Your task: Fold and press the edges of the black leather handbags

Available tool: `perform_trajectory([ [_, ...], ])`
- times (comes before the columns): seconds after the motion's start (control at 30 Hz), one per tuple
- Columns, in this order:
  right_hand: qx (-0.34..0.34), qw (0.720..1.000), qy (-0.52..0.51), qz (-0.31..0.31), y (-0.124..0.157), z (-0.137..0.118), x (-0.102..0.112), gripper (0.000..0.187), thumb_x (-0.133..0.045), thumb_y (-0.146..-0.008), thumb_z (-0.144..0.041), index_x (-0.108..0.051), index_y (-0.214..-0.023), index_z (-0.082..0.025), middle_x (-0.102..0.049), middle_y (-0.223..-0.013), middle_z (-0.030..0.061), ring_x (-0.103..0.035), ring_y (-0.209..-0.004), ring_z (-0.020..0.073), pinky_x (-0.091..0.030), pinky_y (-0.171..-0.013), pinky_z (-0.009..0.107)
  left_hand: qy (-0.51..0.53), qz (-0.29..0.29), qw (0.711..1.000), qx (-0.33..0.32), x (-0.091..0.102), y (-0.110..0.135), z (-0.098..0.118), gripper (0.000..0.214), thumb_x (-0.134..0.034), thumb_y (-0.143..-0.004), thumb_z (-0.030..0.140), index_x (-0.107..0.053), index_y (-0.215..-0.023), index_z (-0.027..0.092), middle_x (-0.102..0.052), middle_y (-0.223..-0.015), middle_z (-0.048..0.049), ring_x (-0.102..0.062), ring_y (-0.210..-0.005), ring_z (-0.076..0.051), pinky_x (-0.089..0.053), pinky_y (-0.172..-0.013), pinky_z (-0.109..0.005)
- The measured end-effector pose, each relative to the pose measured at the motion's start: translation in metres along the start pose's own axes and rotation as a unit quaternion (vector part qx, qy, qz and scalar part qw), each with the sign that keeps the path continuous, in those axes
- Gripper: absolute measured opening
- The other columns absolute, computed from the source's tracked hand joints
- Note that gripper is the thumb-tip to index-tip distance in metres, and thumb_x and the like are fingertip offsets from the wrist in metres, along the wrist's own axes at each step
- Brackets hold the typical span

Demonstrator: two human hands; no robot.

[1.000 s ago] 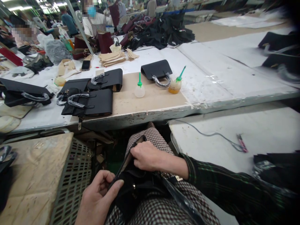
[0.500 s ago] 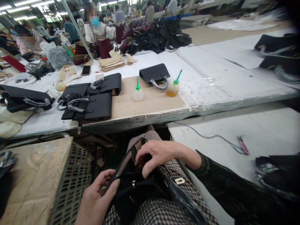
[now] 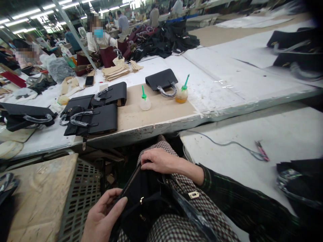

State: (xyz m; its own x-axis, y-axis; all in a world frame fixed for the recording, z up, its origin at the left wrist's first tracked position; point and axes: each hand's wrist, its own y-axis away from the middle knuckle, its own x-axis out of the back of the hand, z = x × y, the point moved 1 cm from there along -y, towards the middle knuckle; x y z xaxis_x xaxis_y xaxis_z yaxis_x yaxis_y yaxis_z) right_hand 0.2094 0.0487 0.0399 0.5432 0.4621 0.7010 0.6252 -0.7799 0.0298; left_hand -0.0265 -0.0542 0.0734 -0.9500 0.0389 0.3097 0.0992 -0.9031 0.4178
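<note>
A black handbag (image 3: 145, 205) with small gold fittings lies on my lap, over checked trousers. My left hand (image 3: 104, 216) grips its near left edge, thumb pressed on the front. My right hand (image 3: 160, 160) is curled over the far top edge of the same bag, fingers closed on the rim. A plastic-wrapped handle (image 3: 194, 215) of the bag trails to the right across my thigh.
On the worktable (image 3: 214, 87) ahead lie several black handbags (image 3: 98, 119), a clear glue bottle (image 3: 145, 102) and an amber one (image 3: 181, 94), both green-tipped. A cable and pink pen (image 3: 261, 151) lie on the right bench. A plastic crate (image 3: 80, 195) stands at left. People work at the far end.
My right hand lifted with fingers spread at the bag's opening, then settled back curled over its top edge. The bag's opening now looks closed flatter. The view tilted down slightly.
</note>
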Motion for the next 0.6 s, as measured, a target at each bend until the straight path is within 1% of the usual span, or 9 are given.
perform_trajectory([
  [0.1, -0.006, 1.0, 0.003, 0.016, -0.005, 0.004, -0.003, 0.015, -0.064, -0.087, -0.033, -0.072, -0.091, -0.02, -0.069, -0.093, 0.0023, -0.063, -0.089, 0.0166, -0.043, -0.08, 0.026, -0.009, 0.008, 1.0, -0.013, -0.001, 0.0, 0.002, 0.048, -0.079, -0.063, 0.056, -0.071, -0.088, 0.016, -0.075, -0.08, -0.0049, -0.069, -0.073, -0.021, -0.056, -0.065, -0.024],
  [0.2, 0.007, 0.999, -0.001, 0.045, -0.009, 0.006, -0.006, 0.013, -0.067, -0.085, -0.032, -0.073, -0.089, -0.021, -0.066, -0.097, 0.0028, -0.06, -0.092, 0.0165, -0.043, -0.083, 0.027, -0.004, 0.008, 1.0, -0.014, -0.001, 0.0, 0.003, 0.049, -0.078, -0.064, 0.057, -0.071, -0.089, 0.016, -0.075, -0.079, -0.0055, -0.069, -0.072, -0.021, -0.056, -0.063, -0.024],
  [0.3, 0.039, 0.996, -0.02, 0.075, -0.013, 0.007, -0.007, 0.009, -0.071, -0.081, -0.029, -0.073, -0.079, -0.02, -0.064, -0.115, 0.0043, -0.056, -0.107, 0.0191, -0.04, -0.092, 0.03, -0.004, -0.002, 1.0, -0.008, 0.002, -0.002, 0.0, 0.048, -0.077, -0.065, 0.058, -0.071, -0.089, 0.016, -0.075, -0.08, -0.0055, -0.069, -0.072, -0.021, -0.056, -0.063, -0.024],
  [0.37, 0.045, 0.996, -0.045, 0.067, -0.017, 0.007, -0.009, 0.009, -0.07, -0.081, -0.027, -0.073, -0.077, -0.019, -0.065, -0.12, 0.0041, -0.057, -0.109, 0.0193, -0.039, -0.094, 0.03, -0.005, -0.006, 1.0, -0.005, 0.004, -0.003, -0.003, 0.047, -0.077, -0.065, 0.056, -0.071, -0.089, 0.016, -0.075, -0.08, -0.0051, -0.069, -0.073, -0.021, -0.055, -0.064, -0.024],
  [0.4, 0.038, 0.996, -0.059, 0.055, -0.018, 0.008, -0.009, 0.009, -0.069, -0.081, -0.026, -0.073, -0.078, -0.019, -0.068, -0.115, 0.0039, -0.06, -0.104, 0.0184, -0.04, -0.092, 0.029, -0.003, -0.008, 1.0, -0.004, 0.005, -0.004, -0.004, 0.047, -0.078, -0.065, 0.055, -0.071, -0.09, 0.016, -0.075, -0.081, -0.0046, -0.068, -0.074, -0.02, -0.055, -0.065, -0.023],
  [0.5, -0.002, 0.997, -0.076, 0.031, -0.021, 0.011, -0.013, 0.01, -0.067, -0.082, -0.027, -0.072, -0.083, -0.018, -0.073, -0.088, 0.0018, -0.064, -0.085, 0.0156, -0.042, -0.08, 0.026, 0.008, -0.018, 1.0, 0.001, 0.008, -0.008, -0.01, 0.044, -0.078, -0.067, 0.053, -0.07, -0.092, 0.017, -0.075, -0.082, -0.0034, -0.067, -0.075, -0.018, -0.054, -0.068, -0.021],
  [0.6, -0.028, 0.996, -0.068, 0.041, -0.022, 0.011, -0.016, 0.011, -0.067, -0.08, -0.028, -0.072, -0.082, -0.018, -0.072, -0.078, 0.0007, -0.063, -0.076, 0.0147, -0.041, -0.074, 0.024, 0.006, -0.021, 1.0, -0.001, 0.013, -0.012, -0.016, 0.045, -0.075, -0.071, 0.054, -0.07, -0.095, 0.017, -0.075, -0.086, -0.0046, -0.068, -0.079, -0.019, -0.054, -0.07, -0.022],
])
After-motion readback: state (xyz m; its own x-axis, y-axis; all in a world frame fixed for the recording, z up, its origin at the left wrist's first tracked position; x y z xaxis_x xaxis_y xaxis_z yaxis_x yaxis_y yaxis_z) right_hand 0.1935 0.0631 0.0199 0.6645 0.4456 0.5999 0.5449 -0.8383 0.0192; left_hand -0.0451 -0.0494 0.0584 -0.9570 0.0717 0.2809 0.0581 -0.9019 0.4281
